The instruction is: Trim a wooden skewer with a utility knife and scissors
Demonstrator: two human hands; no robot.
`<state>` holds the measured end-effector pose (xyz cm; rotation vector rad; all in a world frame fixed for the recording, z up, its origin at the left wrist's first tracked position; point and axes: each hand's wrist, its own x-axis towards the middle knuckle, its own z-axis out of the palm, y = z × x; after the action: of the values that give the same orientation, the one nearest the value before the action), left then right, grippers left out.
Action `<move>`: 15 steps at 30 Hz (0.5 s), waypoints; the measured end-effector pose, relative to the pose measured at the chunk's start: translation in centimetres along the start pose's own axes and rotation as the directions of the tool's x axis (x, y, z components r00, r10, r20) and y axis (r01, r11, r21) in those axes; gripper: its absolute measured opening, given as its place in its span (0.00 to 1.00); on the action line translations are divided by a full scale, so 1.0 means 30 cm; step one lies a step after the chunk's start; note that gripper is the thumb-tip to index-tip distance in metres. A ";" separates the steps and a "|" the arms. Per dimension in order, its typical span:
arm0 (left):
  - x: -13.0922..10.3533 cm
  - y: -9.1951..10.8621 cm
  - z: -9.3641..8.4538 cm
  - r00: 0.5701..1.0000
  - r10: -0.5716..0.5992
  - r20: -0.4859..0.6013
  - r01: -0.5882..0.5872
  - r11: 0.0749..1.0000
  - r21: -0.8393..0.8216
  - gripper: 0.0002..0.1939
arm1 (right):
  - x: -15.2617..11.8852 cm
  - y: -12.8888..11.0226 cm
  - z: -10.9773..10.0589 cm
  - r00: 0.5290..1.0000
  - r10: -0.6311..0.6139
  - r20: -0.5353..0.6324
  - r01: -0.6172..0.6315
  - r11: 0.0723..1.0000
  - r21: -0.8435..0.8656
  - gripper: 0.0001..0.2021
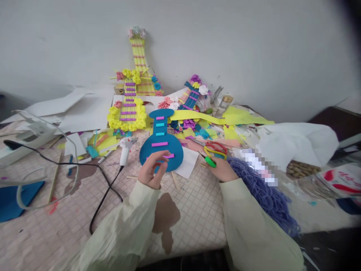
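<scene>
A blue guitar-shaped cutout (175,145) lies in the middle of the table, with pink and light-blue strips across its neck and body. Over its lower edge is my left hand (152,171), fingers curved and thumb apart, with nothing visible between them. My right hand (225,170) is closed around a small green-handled tool (210,161); its dark tip points left, and its exact kind is unclear. Just beyond that hand lie scissors with yellow handles (216,152) and a red-handled pair (218,144). A white sheet (188,162) sits partly under the cutout.
Left of the cutout stands a white glue gun (125,151) with a black cord (108,182). Decorated paper guitars (129,101) lean at the back. Purple yarn (262,192) lies right, near a white bag (299,141). Yellow paper (242,117) and scraps cover the back.
</scene>
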<state>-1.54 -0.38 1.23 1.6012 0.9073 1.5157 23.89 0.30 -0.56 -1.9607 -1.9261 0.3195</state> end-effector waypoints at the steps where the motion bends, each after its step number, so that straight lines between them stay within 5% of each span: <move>1: -0.002 0.007 -0.017 1.000 0.007 -0.010 -0.007 0.999 0.035 0.13 | -0.009 -0.006 -0.016 1.000 -0.002 -0.004 0.002 1.000 0.003 0.12; 3: -0.013 0.014 -0.058 1.000 0.022 0.022 -0.026 0.987 0.161 0.14 | -0.034 -0.021 -0.053 1.000 -0.005 -0.019 0.006 1.000 0.011 0.16; 5: -0.030 0.011 -0.104 0.986 0.007 0.166 -0.069 0.928 0.366 0.14 | -0.071 -0.036 -0.089 1.000 -0.016 -0.024 0.017 1.000 0.022 0.19; 8: -0.061 -0.018 -0.159 0.923 -0.123 0.364 -0.135 0.784 0.606 0.14 | -0.136 -0.053 -0.110 0.998 -0.068 0.011 0.068 0.997 0.049 0.19; 15: -0.092 -0.116 -0.176 0.912 -0.265 0.314 -0.069 0.655 0.753 0.10 | -0.239 -0.031 -0.019 0.976 -0.212 0.058 0.208 0.976 0.067 0.15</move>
<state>-6.96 -0.92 -2.98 2.2825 1.4630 0.6549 23.01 -6.89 -0.36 -1.7090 -2.1162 0.3819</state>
